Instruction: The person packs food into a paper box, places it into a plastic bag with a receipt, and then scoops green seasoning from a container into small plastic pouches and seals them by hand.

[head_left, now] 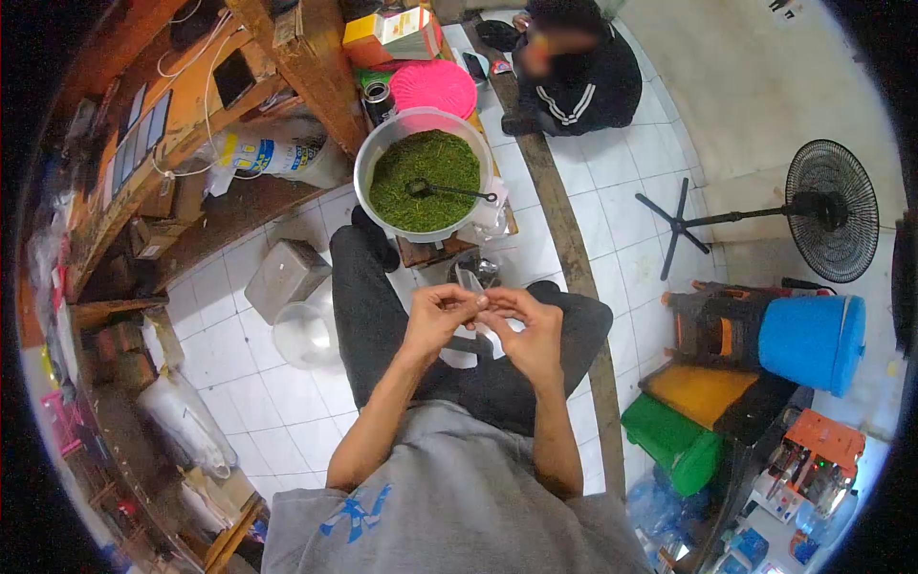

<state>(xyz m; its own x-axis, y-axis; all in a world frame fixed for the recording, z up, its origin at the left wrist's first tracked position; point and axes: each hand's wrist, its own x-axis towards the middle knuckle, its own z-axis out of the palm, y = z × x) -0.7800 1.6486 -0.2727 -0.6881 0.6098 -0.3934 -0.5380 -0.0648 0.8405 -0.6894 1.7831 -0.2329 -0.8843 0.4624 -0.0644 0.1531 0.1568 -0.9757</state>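
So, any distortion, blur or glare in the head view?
Head view: heavy fisheye, shelf bowed, corners black; face of the other person blurred; glare on the clear tub; detail between left hand and right hand too small to make out.

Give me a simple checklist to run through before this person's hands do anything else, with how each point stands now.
1. Both hands, left and right, in view: ok, fingertips together above the lap.
2. Clear plastic at the fingers ready to use: cannot tell, too small.
3. Tub uncovered: ok, the pink lid lies beyond it.
4. Spoon within the tub's green leaves: ok.
5. Other person away from the hands: ok, sitting well apart.
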